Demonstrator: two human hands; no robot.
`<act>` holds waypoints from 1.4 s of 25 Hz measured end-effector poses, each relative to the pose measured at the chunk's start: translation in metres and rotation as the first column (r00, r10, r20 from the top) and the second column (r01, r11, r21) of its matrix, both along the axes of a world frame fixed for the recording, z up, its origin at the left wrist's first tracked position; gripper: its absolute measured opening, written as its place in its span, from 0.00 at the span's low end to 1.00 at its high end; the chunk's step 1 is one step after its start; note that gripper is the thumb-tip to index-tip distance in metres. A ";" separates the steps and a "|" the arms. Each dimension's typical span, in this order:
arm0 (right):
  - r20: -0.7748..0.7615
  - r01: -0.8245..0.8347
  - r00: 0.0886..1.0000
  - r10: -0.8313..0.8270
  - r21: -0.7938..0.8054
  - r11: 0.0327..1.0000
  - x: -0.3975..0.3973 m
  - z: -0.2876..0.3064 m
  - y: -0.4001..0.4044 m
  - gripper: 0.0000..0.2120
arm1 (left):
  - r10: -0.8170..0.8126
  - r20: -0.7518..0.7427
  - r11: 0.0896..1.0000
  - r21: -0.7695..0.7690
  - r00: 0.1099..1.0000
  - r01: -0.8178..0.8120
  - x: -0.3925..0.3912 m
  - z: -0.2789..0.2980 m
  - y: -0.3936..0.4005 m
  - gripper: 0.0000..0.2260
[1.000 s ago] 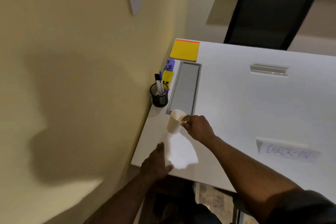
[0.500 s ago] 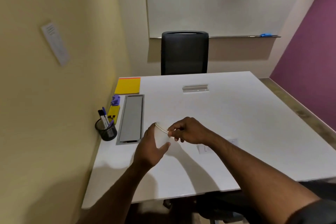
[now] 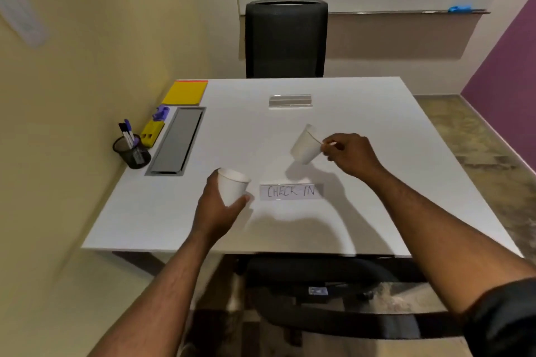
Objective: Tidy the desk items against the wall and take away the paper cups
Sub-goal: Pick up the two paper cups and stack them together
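— Where are the cups?
— Left hand (image 3: pixel 216 211) wraps one paper cup (image 3: pixel 232 190); right hand (image 3: pixel 352 153) pinches the tilted cup (image 3: pixel 306 146) by its rim, both above the counter (image 3: pixel 362 182).
— Light, crushable; probably best held gently around the wall.

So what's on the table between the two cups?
In the head view, bare white table lies between the left cup and the right cup. The CHECK-IN sign sits just nearer the person, below that gap.

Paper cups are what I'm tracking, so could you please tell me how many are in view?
2. One paper cup is in the left hand; another paper cup, tilted, is pinched by the right hand. Nested cups would be hidden.
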State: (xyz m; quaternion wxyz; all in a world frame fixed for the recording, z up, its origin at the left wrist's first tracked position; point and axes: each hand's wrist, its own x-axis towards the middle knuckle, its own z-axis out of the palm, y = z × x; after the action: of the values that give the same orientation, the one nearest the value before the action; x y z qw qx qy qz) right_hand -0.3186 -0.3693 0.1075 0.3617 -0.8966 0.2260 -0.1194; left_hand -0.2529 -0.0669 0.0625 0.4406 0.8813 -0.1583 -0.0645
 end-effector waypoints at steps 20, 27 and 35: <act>-0.229 0.022 0.972 -0.061 -0.172 0.985 -0.086 -0.112 -0.094 0.19 | 0.453 0.136 0.891 -0.021 0.881 -0.454 -0.187 0.033 0.030 0.33; 0.114 -0.160 0.980 0.164 -0.041 0.986 -0.196 -0.014 -0.093 0.12 | 0.489 0.155 0.864 -0.221 0.858 -0.453 -0.311 0.087 -0.047 0.32; 0.278 -0.321 0.918 0.284 0.098 0.942 -0.326 0.034 -0.157 0.11 | 0.198 0.149 0.966 -0.197 0.969 -0.167 -0.378 0.096 -0.246 0.33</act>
State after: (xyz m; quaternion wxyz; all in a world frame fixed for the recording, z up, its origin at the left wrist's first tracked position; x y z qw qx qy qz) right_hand -0.6445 -0.5263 0.1416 0.4651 -0.8692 0.0428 -0.1622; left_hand -0.6309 -0.3133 0.1582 0.5087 0.8503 -0.1178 0.0658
